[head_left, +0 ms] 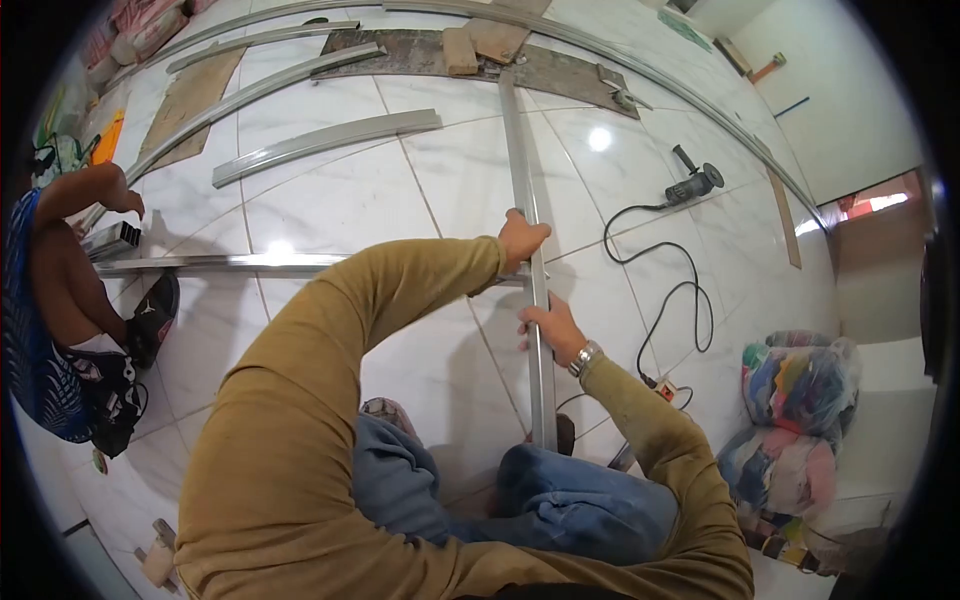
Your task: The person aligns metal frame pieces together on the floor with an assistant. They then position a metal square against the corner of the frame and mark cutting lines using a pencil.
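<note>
We are holding the long metal bar (541, 385) with both hands, low over the tiled floor (450, 190). The bar is running from beside our knees toward the dark plank (400, 57) at its far end. Our left hand (522, 240) is gripping around the bar near where the crosspiece (285, 262) is meeting it from the left. Our right hand (560, 328) is holding the bar nearer to us, its fingers closing around the metal from the right side, their tips showing on the left.

To do this well, we are best gripping evenly on both sides of the crossing, so that the bar isn't twisting or rocking, and guarding our fingertips from its edges and from pinching where the metals are meeting.

Left of the bar, a shorter metal channel (325, 148) is lying flat, and farther left a co-worker (60, 300) is sitting beside the crosspiece. Right of the bar, the angle grinder (690, 185) is resting with its cord (650, 248) trailing toward us, and bundled bags (800, 385) are standing farther right.
</note>
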The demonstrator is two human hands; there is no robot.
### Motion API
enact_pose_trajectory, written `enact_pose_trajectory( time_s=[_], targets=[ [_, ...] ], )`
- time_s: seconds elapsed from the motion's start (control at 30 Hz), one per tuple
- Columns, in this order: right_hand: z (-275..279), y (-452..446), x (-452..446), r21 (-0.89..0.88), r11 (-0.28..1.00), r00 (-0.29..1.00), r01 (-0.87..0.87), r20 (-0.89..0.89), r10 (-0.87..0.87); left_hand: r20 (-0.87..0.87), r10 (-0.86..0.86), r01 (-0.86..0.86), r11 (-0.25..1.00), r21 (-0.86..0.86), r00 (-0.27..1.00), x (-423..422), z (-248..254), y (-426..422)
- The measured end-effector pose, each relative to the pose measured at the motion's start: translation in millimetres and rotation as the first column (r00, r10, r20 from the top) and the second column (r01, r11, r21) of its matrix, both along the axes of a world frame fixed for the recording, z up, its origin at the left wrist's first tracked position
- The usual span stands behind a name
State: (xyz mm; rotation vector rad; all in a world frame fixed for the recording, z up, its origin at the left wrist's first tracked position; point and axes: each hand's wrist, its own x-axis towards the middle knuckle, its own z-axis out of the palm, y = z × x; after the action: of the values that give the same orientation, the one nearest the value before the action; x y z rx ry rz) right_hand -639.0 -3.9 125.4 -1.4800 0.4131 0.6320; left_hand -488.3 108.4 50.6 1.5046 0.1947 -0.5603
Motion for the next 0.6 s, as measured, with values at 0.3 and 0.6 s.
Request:
enact_pose_trajectory(
  time_s=[0.3, 0.6],
  targets=[
    [-7.1, 12.8, -88.0, 0.021, 0.995, 0.994, -0.099, -0.05, 0.1, -0.06, 0.154, -0.147, 0.984, 0.097, 0.986, -7.6, 9.7, 32.6],
    [-19.3, 26.8, -47.4, 0.061, 0.99, 0.992, -0.124, -0.015, 0.125, 0.056, 0.113, -0.122, 0.972, 0.2, 0.992, 37.0, 7.8, 44.1]
  ],
)
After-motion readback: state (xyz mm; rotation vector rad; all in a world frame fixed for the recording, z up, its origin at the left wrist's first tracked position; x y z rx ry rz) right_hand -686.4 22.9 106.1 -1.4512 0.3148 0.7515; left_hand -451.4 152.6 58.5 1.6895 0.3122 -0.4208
